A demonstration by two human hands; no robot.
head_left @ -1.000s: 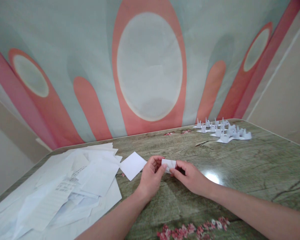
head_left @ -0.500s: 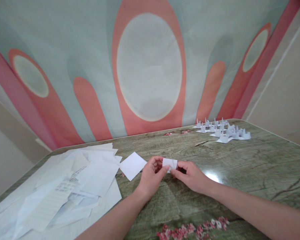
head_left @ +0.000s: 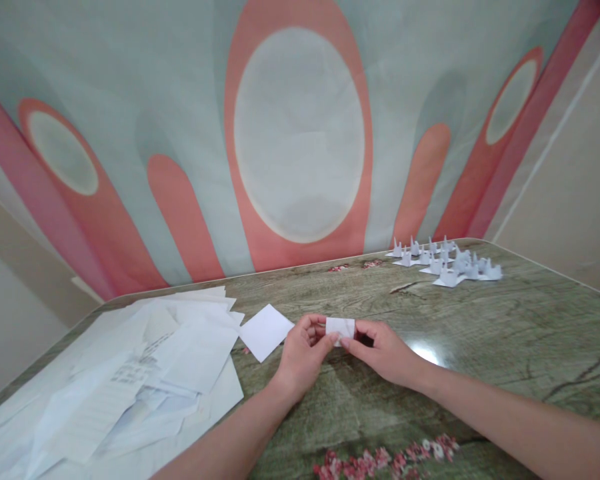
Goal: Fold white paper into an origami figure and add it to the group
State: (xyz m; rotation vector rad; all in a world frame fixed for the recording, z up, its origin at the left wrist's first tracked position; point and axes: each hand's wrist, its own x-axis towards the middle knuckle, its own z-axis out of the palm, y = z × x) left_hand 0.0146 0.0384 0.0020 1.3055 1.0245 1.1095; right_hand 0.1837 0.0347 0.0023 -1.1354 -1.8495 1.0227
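Between my two hands is a small folded piece of white paper (head_left: 341, 327), held just above the wood-patterned table. My left hand (head_left: 304, 350) pinches its left side, with the thumb on the front face and the fingers behind. From the other side my right hand (head_left: 380, 350) grips it, its thumb at the lower edge close to the left thumb. The fingers hide the paper's lower part. Just left of my left hand lies a flat white square sheet (head_left: 266, 332), turned like a diamond.
A large loose pile of white papers (head_left: 180, 353), some printed, covers the table's left side. Several folded paper cranes (head_left: 450, 263) stand in a group at the back right. A patterned wall covering (head_left: 300, 133) rises behind the table (head_left: 505, 347).
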